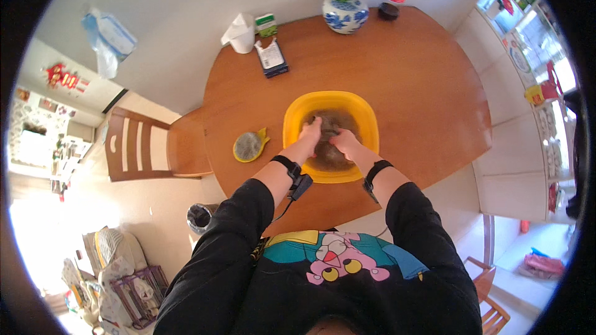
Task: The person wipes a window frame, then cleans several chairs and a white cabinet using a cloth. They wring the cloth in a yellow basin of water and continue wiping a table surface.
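A yellow plastic basin [370, 149] with murky brown-grey water stands on the wooden table [419, 83]. Both my hands reach into it. My left hand [312, 134] is at the left of the water and my right hand [345, 143] at the right. Between them is a dark, wet, cloth-like thing [329, 131], partly under water, which both hands seem to grip. To the left of the basin lies a yellow-rimmed round pad [248, 146] with a grey, fuzzy face and a small tab.
At the back stand a blue-and-white vase [345, 15] of flowers, a dark round container [388, 11], a white tissue holder [243, 39], a green-and-white box [266, 25] and an opened dark blue box [272, 59]. A wooden chair [139, 144] and a bin [200, 217] are at the left.
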The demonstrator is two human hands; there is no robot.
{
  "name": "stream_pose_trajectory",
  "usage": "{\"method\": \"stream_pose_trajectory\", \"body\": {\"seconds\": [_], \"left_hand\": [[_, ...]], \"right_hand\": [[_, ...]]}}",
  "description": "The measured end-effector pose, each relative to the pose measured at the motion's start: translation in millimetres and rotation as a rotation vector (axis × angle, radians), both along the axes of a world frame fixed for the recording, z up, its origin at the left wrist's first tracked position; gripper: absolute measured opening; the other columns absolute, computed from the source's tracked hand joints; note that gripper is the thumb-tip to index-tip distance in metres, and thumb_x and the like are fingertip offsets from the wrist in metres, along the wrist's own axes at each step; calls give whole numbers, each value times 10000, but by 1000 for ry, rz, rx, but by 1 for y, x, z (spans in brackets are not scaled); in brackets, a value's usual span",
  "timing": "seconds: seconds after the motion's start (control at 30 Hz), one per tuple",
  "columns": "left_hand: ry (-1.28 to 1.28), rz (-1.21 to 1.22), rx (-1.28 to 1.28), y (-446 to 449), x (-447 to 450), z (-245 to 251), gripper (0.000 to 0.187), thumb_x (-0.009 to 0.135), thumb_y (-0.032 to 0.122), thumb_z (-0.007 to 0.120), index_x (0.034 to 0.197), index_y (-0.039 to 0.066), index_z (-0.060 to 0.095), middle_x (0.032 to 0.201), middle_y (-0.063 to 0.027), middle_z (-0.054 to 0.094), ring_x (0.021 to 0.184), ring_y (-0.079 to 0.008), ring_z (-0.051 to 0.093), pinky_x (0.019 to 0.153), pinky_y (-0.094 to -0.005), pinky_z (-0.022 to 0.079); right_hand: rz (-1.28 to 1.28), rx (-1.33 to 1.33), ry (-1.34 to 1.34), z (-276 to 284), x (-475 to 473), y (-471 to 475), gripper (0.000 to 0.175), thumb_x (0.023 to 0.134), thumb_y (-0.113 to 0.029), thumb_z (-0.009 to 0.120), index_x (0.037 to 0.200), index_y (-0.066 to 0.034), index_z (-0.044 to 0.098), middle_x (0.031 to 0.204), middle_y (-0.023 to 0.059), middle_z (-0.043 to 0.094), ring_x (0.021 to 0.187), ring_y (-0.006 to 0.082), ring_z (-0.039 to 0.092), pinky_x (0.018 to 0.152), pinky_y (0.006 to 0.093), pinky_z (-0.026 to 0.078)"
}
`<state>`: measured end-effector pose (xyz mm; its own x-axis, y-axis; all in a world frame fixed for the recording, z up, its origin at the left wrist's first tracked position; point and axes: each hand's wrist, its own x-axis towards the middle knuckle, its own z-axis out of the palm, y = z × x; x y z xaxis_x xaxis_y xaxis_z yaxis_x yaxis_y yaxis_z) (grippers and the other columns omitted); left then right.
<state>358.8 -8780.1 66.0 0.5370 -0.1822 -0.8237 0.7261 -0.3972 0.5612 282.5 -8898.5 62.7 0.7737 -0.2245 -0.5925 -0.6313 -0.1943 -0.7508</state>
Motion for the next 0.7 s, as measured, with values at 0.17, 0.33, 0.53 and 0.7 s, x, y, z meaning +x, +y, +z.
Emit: {"method": "stream_pose_trajectory", "body": {"seconds": [0.17,0.33,0.53,0.7], "left_hand": [[326,313,-453,8,8,9,576,993,571,359,1408,183,455,1399,-129,499,1284,-327,465,999,-587,414],[396,459,-545,7,0,32,533,1002,539,370,1277,109,525,1236,-132,599,1118,-300,588,915,-507,513],[234,306,-444,-8,-2,24,468,1014,405,407,1274,31,517,1216,-154,601,1055,-299,622,841,-457,539],[-90,204,-228,3,-7,27,420,897,196,670,1215,-48,545,1152,-188,614,989,-314,642,780,-464,546]], "right_hand": [[-41,129,-477,52,2,12,436,849,-324,649,1095,35,625,967,205,680,901,345,663,737,428,506],[58,-310,-578,96,2,31,442,911,-381,631,1035,42,651,914,258,679,865,398,666,745,441,517],[181,-602,-538,65,19,15,487,1002,-437,421,995,-30,689,938,238,695,848,406,673,776,469,536],[374,-616,-164,48,18,-18,537,1011,-486,326,1104,-100,688,1116,176,688,1065,369,636,919,459,492]]}}
